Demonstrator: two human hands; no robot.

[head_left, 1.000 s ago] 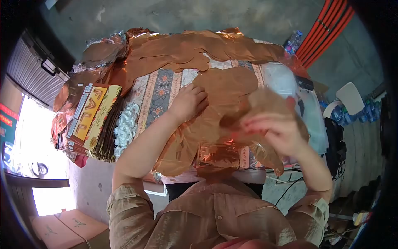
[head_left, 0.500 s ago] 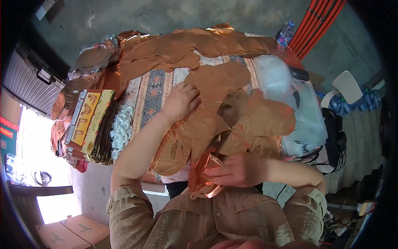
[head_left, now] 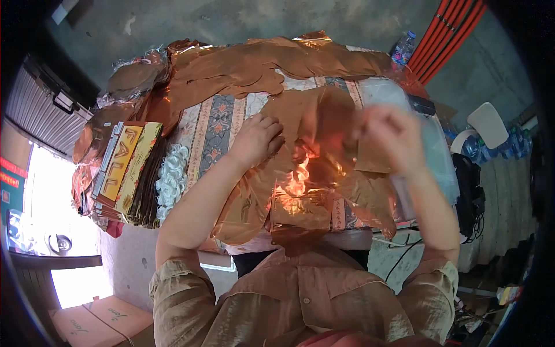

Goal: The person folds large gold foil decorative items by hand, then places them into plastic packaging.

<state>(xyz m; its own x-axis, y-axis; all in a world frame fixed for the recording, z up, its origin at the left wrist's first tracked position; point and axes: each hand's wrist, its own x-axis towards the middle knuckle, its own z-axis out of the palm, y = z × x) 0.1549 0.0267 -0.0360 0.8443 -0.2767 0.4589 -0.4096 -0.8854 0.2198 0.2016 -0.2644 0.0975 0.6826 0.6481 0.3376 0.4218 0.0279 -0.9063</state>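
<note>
A flat copper-coloured foil balloon [head_left: 289,113] with rounded lobes lies spread over the front middle of the table, creased and shiny near its lower part. On its left side rests my left hand [head_left: 258,141], fingers curled and pressed together against the foil. My right hand [head_left: 396,136] is over the right part of the balloon, smeared by motion, its fingers drawn together in what looks like a pinch on the foil's edge. Between the hands, a raised flap of foil is blurred. One foil lobe hangs over the table's front edge by my shirt.
More flat copper foil balloons [head_left: 231,69] lie along the back. To the left are a stack of "FALL" packages [head_left: 124,168] and white curled ribbon [head_left: 172,182]. Clear plastic bags [head_left: 436,168] lie at right, with a bottle [head_left: 403,49] behind. A patterned cloth [head_left: 217,124] covers the table.
My right hand has moved from near my chest up and to the right, shifting the foil with it; the right lobes are rearranged. My left hand has stayed in place.
</note>
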